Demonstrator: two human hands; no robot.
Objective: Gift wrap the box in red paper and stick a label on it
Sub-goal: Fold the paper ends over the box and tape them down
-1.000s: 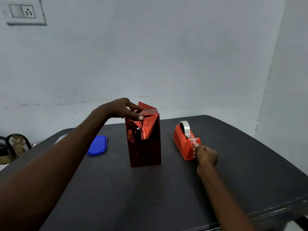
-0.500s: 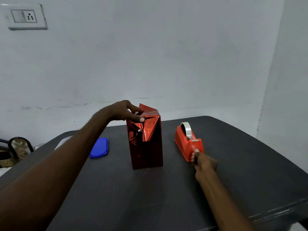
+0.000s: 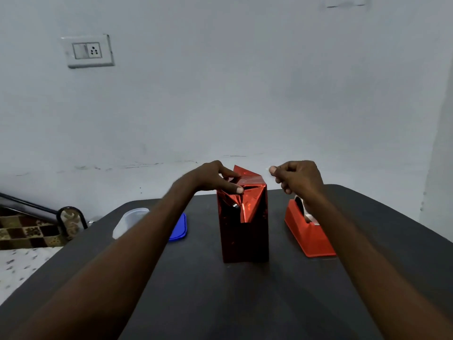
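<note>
A tall box wrapped in shiny red paper [image 3: 245, 231] stands upright in the middle of the dark table [image 3: 220, 290]. Its top flaps are folded inward, one corner still sticking up. My left hand [image 3: 215, 179] pinches the folded paper at the box's top left edge, thumb on the near fold. My right hand [image 3: 297, 176] is raised level with the box top, just right of it, pinching a small clear piece of tape [image 3: 269, 170] between thumb and fingertip. The orange tape dispenser [image 3: 310, 231] sits right of the box, partly hidden by my right forearm.
A blue lid [image 3: 180, 228] and a clear plastic container [image 3: 130, 220] lie left of the box behind my left arm. A white wall with a socket plate [image 3: 89, 50] rises behind the table. A patterned seat [image 3: 29, 231] stands at far left.
My right hand left the dispenser's front and rose to the box top with a piece of tape. My left hand kept its hold on the folded paper. The camera tilted down.
</note>
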